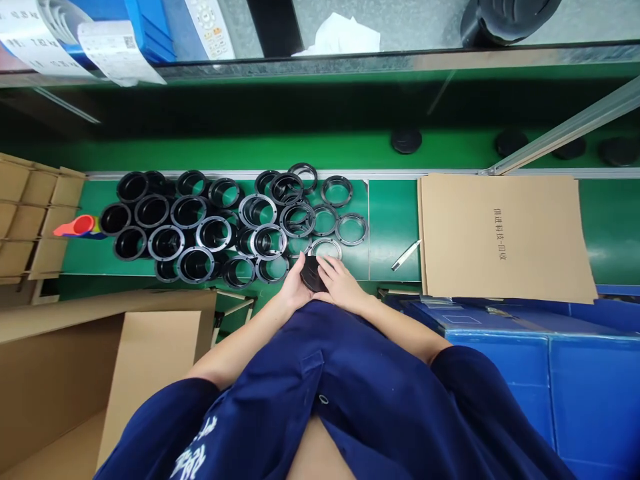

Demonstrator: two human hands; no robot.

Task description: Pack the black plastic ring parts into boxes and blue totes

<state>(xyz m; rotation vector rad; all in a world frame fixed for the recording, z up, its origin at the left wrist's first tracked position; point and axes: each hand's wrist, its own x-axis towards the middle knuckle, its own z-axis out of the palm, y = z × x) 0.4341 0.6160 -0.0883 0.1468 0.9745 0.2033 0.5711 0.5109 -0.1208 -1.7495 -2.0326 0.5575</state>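
Observation:
A black round cap [313,274] is held between both hands close to my body, at the front edge of the green bench [393,227]. My left hand [295,288] grips it from the left side. My right hand [343,284] closes on its right side, with fingers lying over the edge. Just beyond the hands lies a thin black ring [326,249]. Several black rings [351,229] and taller black cylinders [189,212] with open tops stand crowded to the left, some stacked.
Flat cardboard sheets [540,233] lie on the right, beside a white pen-like tool [406,255]. Behind runs a green belt [350,152] with several black discs [406,141]. An open carton [160,373] stands front left; blue boxes [500,360] stand front right. A metal bar [565,127] slants overhead.

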